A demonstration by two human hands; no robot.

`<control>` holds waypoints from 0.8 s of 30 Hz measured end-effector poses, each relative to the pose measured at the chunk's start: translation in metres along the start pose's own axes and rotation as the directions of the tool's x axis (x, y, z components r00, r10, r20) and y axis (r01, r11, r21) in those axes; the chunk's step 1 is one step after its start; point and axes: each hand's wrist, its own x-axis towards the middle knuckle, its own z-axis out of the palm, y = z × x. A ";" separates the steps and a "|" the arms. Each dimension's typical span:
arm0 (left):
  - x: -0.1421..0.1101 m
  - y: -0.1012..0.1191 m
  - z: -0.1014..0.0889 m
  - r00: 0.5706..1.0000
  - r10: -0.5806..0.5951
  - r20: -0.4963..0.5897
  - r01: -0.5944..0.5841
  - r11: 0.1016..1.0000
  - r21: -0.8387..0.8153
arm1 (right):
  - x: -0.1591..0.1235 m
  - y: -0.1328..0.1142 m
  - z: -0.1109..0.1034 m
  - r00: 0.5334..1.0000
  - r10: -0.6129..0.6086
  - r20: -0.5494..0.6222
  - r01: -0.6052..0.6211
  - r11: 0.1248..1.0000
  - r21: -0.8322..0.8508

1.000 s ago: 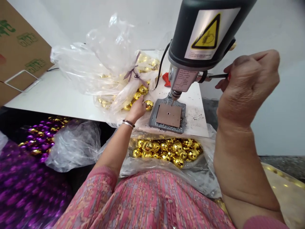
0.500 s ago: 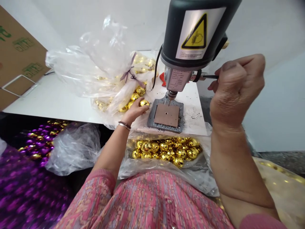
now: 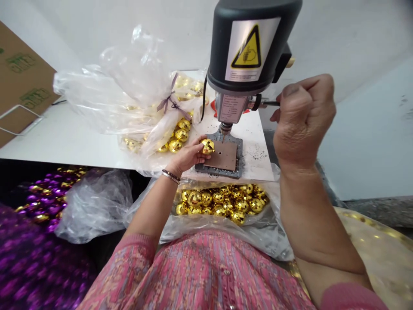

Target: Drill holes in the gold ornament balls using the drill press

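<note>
My left hand (image 3: 186,156) is shut on a gold mirrored ball (image 3: 208,146), holding it by the fingertips just beside the drill bit (image 3: 222,138). The ball is over the corner of a brown pad (image 3: 224,156) with a small hole, set in a grey metal base plate (image 3: 218,170). My right hand (image 3: 303,122) is a fist around the black lever (image 3: 269,103) on the side of the bench drill (image 3: 247,54). The drill head carries a yellow warning label.
A tied plastic bag (image 3: 129,90) of gold balls sits on the white table (image 3: 64,137) to the left of the drill. An open bag of gold balls (image 3: 219,202) lies in front of me. Purple balls (image 3: 45,198) lie at lower left, with a cardboard box (image 3: 22,73) beyond.
My left hand has picked up a gold ball from beside the bag and raised it over the pad's corner, close to the bit. My right hand stays on the lever.
</note>
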 end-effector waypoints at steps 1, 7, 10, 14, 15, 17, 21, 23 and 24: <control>0.000 0.002 0.003 1.000 -0.006 -0.016 0.007 0.999 0.053 | 0.000 -0.001 0.000 1.000 -0.001 -0.002 0.001 1.000 -0.005; -0.002 0.013 0.026 0.988 0.081 -0.129 -0.022 0.913 0.407 | -0.001 -0.006 0.001 1.000 0.020 0.003 -0.020 1.000 -0.020; 0.003 0.014 0.032 0.984 0.135 -0.114 -0.050 0.831 0.554 | 0.000 -0.005 0.000 1.000 0.013 0.023 -0.013 0.999 -0.030; 0.014 0.010 0.034 0.978 0.196 -0.078 -0.080 0.688 0.721 | 0.001 -0.005 -0.001 0.998 0.039 0.055 -0.036 0.998 -0.052; 0.016 0.009 0.034 0.974 0.215 -0.072 -0.087 0.648 0.756 | 0.001 -0.006 -0.001 0.997 0.047 0.056 -0.044 0.997 -0.057; 0.017 0.008 0.035 0.959 0.271 -0.081 -0.090 0.563 0.822 | 0.001 -0.008 -0.002 0.997 0.055 0.055 -0.052 0.997 -0.063; 0.014 0.009 0.044 0.935 0.341 -0.101 -0.063 0.436 0.898 | 0.001 -0.012 -0.002 0.995 0.082 0.055 -0.078 0.995 -0.066; 0.015 0.008 0.049 0.938 0.334 -0.096 -0.055 0.416 0.908 | 0.001 -0.013 -0.001 0.995 0.091 0.046 -0.089 0.994 -0.059; 0.016 0.007 0.051 0.939 0.331 -0.090 -0.058 0.413 0.909 | 0.001 -0.013 -0.001 0.995 0.091 0.040 -0.089 0.995 -0.050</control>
